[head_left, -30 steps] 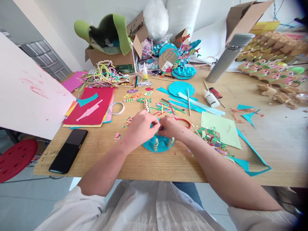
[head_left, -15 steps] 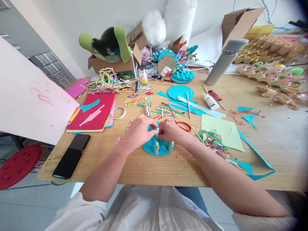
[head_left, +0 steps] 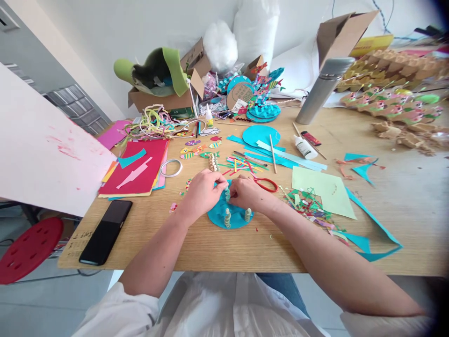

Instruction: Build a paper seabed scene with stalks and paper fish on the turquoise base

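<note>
Blue disc, lying on the table between the person's forearms, near the front edge. The table is crowded: a sleeve or forearm sweeping sideways could drag the green sheet and scatter the paper scraps beside it. The disc looks thin and light, so a sideways push could slide or crease it, as nothing visible pins its rim.

The left hand reaches over the disc's far left part, thumb and finger drawn close together at the top of a green coil; whether they truly pinch it, I cannot tell. The right hand is curled inward on the coil's other side, fingertips partly hidden, so its hold cannot be told either. With both hands this close, uneven pressure could tip the coil or pull its turns apart, and a sticky fingertip, if there is glue on it, could lift it away on release.

The red loop lies just beyond the right hand, where a backward move might nudge it. Smallest are the left front coil and the right front coil, both upright; a dropping wrist could knock or flatten either, their footing on the disc being narrow.
</note>
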`<state>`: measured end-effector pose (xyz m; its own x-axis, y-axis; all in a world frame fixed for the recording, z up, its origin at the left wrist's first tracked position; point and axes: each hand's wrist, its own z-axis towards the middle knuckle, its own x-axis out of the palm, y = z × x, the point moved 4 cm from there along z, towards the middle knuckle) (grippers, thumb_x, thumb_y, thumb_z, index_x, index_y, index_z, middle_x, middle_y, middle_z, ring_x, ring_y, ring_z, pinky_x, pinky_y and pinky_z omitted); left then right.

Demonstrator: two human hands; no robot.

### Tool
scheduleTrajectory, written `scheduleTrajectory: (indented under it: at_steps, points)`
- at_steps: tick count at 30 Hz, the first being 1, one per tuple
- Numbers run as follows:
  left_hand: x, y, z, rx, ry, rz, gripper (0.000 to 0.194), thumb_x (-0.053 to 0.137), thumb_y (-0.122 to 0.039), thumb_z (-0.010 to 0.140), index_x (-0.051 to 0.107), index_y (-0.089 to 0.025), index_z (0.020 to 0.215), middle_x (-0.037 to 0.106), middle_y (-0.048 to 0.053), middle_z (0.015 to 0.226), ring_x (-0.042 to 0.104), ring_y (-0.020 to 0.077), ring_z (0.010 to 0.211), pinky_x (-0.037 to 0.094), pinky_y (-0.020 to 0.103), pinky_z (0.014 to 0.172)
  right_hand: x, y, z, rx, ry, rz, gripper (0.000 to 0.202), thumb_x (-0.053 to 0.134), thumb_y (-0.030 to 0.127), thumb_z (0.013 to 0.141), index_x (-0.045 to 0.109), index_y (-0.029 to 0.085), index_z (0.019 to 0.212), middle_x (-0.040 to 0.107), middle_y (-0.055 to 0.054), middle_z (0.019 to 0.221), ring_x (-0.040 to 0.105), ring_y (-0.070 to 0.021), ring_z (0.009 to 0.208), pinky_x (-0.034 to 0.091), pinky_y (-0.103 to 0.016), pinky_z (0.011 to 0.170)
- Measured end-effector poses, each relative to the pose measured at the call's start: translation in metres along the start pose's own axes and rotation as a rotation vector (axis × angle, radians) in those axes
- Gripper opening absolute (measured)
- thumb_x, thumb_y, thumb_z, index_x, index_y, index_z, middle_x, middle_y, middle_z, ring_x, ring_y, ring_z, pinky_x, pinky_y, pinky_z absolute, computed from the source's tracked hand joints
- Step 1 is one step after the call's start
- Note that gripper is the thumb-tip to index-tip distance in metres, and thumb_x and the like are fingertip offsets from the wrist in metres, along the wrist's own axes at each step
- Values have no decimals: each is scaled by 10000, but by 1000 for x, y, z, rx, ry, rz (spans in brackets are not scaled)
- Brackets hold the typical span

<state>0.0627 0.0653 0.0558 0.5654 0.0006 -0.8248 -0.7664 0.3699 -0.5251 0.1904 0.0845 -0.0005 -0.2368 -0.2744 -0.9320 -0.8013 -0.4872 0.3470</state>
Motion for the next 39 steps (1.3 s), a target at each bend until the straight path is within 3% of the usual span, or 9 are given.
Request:
scheduleTrajectory:
  at_steps: [18, 34, 39]
  points:
    - [4, 7, 5, -16, 16, -120, 82, 629, -150, 816, 697, -172, 776, 741, 32, 794, 677, 161, 758, 501, 268, 701, 0, 0, 1, 1, 28, -46, 82, 670, 234, 731, 743, 198, 740, 730, -62, 810, 600, -246, 873, 356, -305, 713]
    - [4, 10, 6, -31, 12, -147, 63, 648, -150, 803, 707, -156, 782, 741, 38, 782, 669, 160, 737, 491, 270, 702, 0, 11, -2, -9, -7, -193, 189, 543, 212, 775, 713, 131, 785, 701, -135, 871, 559, -272, 925, 358, -333, 722]
    - [6, 11, 6, -28, 13, -163, 80, 631, -168, 808, 704, -162, 776, 742, 35, 784, 674, 161, 744, 498, 263, 700, -2, 6, 0, 24, 48, -86, 132, 631, 244, 762, 737, 169, 785, 722, -90, 876, 586, -251, 941, 389, -295, 743]
